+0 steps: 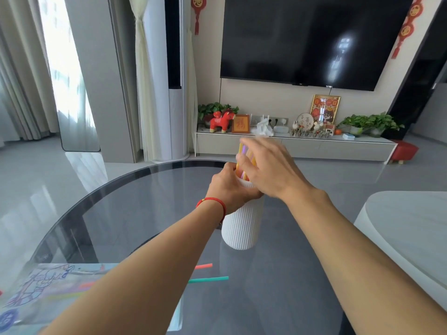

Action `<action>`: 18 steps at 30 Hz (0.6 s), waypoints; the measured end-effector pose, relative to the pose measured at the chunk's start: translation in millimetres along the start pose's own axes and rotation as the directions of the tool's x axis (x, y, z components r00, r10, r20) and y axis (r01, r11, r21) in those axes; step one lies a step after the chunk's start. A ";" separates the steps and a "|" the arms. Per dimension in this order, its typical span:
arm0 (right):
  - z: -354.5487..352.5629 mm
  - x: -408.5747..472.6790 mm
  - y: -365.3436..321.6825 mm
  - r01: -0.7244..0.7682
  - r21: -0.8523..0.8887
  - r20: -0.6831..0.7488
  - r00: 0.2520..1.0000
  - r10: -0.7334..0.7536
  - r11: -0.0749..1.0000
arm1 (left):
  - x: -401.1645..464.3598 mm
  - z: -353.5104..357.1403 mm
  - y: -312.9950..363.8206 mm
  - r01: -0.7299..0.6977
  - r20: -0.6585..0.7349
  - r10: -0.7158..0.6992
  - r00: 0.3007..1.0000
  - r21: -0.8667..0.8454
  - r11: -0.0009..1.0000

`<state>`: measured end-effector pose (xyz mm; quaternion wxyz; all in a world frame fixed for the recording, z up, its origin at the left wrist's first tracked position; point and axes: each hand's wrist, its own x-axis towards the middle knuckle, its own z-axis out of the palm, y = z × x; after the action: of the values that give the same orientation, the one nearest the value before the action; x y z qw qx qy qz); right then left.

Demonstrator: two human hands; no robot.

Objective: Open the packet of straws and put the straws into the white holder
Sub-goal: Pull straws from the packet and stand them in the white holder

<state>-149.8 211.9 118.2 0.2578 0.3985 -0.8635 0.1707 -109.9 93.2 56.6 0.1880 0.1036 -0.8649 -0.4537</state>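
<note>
A white ribbed holder (240, 226) stands upright on the dark glass table (145, 204). My left hand (229, 187), with a red string on its wrist, grips the holder's upper rim. My right hand (266, 168) is blurred above the holder's mouth, fingers around a bunch of coloured straws (244, 163) that stand in the opening. A red straw (204, 266) and a green straw (209, 279) lie loose on the glass, partly hidden by my left forearm. The clear printed packet (46, 293) lies at the near left with a few straws inside.
A pale rounded surface (411, 228) borders the table on the right. Beyond the table's far edge are grey floor tiles, a low TV cabinet (302, 146) with ornaments and plants, and a red stool (404, 152).
</note>
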 end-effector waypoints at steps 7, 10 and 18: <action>-20.1 -28.6 6.2 0.119 0.148 -0.366 0.929 -0.057 0.982 | -21.3 -20.9 -19.5 0.107 0.183 -0.106 0.977 0.003 0.994; -22.1 -68.1 5.4 0.184 0.305 -0.335 0.939 -0.076 0.934 | -65.1 -46.6 -56.9 0.025 0.226 -0.063 0.972 0.169 0.985; 66.3 -146.3 -16.4 -0.201 0.237 0.657 0.754 -0.004 0.950 | -145.2 -95.6 -127.3 -0.374 0.511 -0.038 0.859 0.675 0.636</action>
<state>-77.2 256.3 -19.0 -0.1293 0.4198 -0.8838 0.1613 63.1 0.5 -32.3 -0.0500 -0.0277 -0.9974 -0.0429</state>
